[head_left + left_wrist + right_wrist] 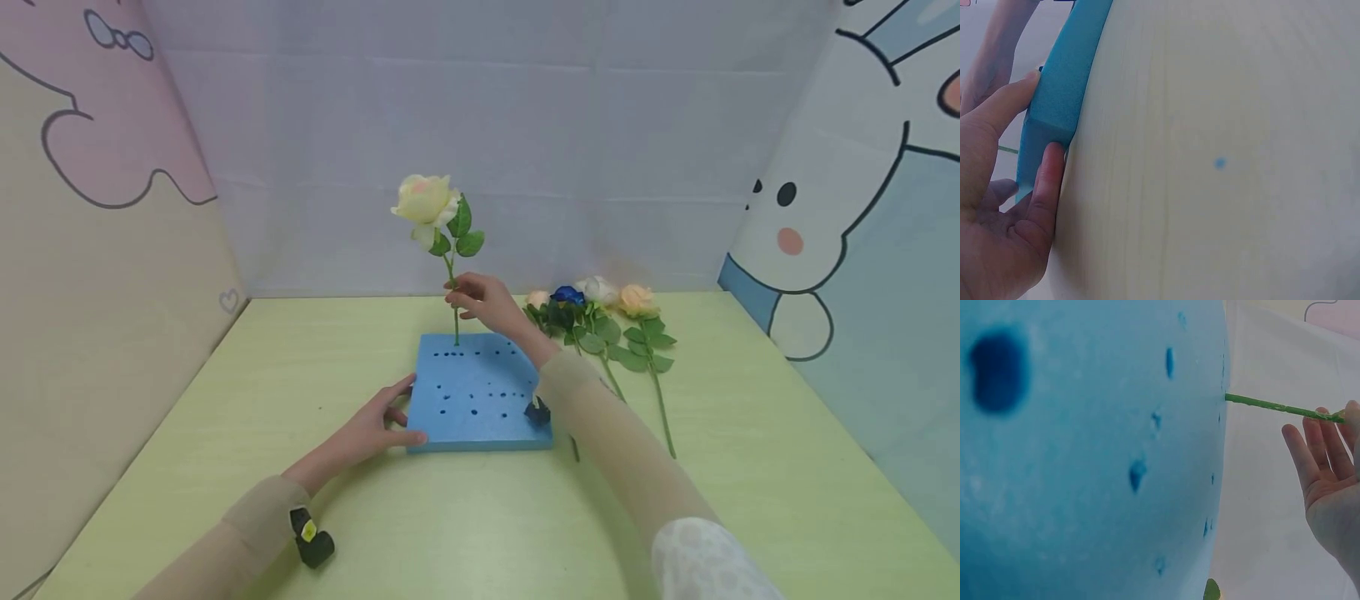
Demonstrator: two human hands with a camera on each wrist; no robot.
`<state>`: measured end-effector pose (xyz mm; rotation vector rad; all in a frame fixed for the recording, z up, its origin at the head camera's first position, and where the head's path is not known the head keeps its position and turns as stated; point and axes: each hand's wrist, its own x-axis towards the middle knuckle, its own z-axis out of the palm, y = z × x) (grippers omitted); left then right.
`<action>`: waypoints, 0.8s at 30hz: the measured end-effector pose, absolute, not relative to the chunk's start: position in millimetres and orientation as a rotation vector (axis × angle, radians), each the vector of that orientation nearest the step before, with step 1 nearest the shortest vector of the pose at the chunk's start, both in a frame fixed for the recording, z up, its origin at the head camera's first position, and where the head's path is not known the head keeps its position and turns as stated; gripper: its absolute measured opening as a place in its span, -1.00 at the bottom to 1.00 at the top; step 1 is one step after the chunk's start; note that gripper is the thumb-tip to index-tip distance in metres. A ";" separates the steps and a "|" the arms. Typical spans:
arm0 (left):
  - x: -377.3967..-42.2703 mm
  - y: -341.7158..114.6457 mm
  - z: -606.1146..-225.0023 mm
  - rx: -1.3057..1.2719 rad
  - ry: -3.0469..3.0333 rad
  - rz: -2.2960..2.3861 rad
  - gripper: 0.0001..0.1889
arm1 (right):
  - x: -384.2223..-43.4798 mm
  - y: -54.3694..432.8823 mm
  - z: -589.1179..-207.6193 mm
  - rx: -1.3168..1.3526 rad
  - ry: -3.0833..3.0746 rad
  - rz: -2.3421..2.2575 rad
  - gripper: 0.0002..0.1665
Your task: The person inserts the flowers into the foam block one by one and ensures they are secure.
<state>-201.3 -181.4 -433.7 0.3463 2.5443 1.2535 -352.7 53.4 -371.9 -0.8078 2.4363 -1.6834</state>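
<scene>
A cream-white rose [425, 202] with green leaves stands nearly upright, its stem [1272, 406] meeting the far part of a blue foam board [480, 429] pitted with holes. My right hand [487, 302] pinches that stem between thumb and fingertips, above the board; in the right wrist view the other fingers [1300, 453] spread beside it. How deep the stem sits in the foam is hidden. At the board's near left corner, my left hand [372, 427] grips the edge, thumb over the corner and fingers along the left side, also seen in the left wrist view.
Right of the board lie several loose roses: a dark blue rose [567, 295], a white rose [597, 289] and a peach rose [637, 300] among them, stems toward me. My right forearm crosses over some stems. A pale curtain [480, 150] rises behind the yellow-green table [315, 350].
</scene>
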 end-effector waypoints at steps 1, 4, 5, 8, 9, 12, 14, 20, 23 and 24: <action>-200.8 -181.2 -433.3 0.352 2.542 1.256 0.09 | -352.1 54.2 -371.7 -0.815 2.460 -1.666 -0.66; -200.1 -181.3 -432.7 0.355 2.549 1.253 0.08 | -349.9 56.8 -370.6 -0.833 2.529 -1.611 -0.60; -200.0 -181.3 -432.7 0.354 2.551 1.254 0.08 | -349.0 57.6 -370.1 -0.837 2.545 -1.596 -0.57; -200.0 -181.4 -433.1 0.357 2.556 1.249 0.08 | -346.7 60.2 -369.3 -0.836 2.580 -1.561 -0.51; -200.0 -181.4 -433.3 0.357 2.556 1.249 0.08 | -346.0 60.9 -369.2 -0.835 2.578 -1.562 -0.49; -199.9 -181.4 -434.5 0.357 2.557 1.244 0.09 | -343.9 63.1 -369.9 -0.831 2.570 -1.572 -0.45; -200.1 -181.9 -435.7 0.363 2.555 1.242 0.09 | -342.8 64.4 -370.7 -0.829 2.565 -1.580 -0.43; -200.1 -182.2 -437.1 0.358 2.554 1.243 0.09 | -338.7 69.3 -370.8 -0.836 2.553 -1.611 -0.42; -199.9 -181.9 -436.6 0.355 2.555 1.244 0.09 | -336.5 72.8 -369.9 -0.845 2.547 -1.630 -0.42; -200.1 -182.0 -436.7 0.359 2.557 1.241 0.09 | -336.0 74.1 -369.9 -0.848 2.543 -1.638 -0.41</action>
